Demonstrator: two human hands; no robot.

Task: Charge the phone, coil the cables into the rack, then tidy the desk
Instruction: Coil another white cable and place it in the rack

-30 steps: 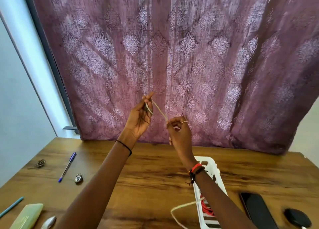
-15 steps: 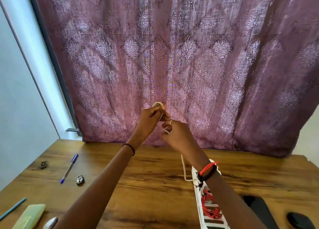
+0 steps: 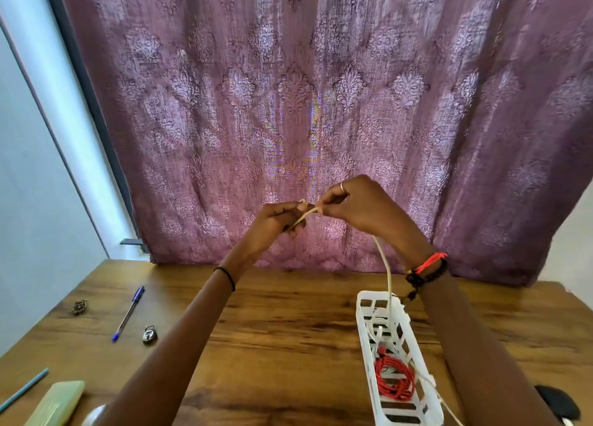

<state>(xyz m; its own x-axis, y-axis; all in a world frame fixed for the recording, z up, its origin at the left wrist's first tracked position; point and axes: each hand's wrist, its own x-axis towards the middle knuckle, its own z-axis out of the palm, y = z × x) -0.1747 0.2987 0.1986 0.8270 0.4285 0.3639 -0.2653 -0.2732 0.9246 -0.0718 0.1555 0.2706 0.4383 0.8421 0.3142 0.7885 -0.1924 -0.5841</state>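
Both hands are raised above the worktop (image 3: 288,329), in front of a curtain (image 3: 321,88). The left hand (image 3: 272,223) is closed around 1 end of a pale cable (image 3: 389,274), a short stretch of which crosses its palm. The right hand (image 3: 359,207) pinches the same cable just beside the left fingertips (image 3: 300,205), so the 2 hands almost touch. From under the right hand the cable hangs in a slack curve down into the far end of the rack (image 3: 362,313).

Handling, as a judgement: the cable looks thin, light and limp. It bends under its own weight and will not hold a loop unaided, so each turn has to be pinned between finger and thumb while the next is laid. The sensible hold is near the end, as shown, feeding the slack upward in short lengths. Its sheath looks smooth and may slide through a loose pinch. Whether a plug sits inside the left hand cannot be told.

Containers: the rack is a white, slotted, open-topped trough lying lengthwise on the worktop at the right. Its near half holds 1 red coil (image 3: 393,382). Its far half holds loose white cable, where the hanging length enters. More pale cable trails over the near right rim.

Elsewhere on the worktop, well apart from the rack, lies a pen (image 3: 128,313).
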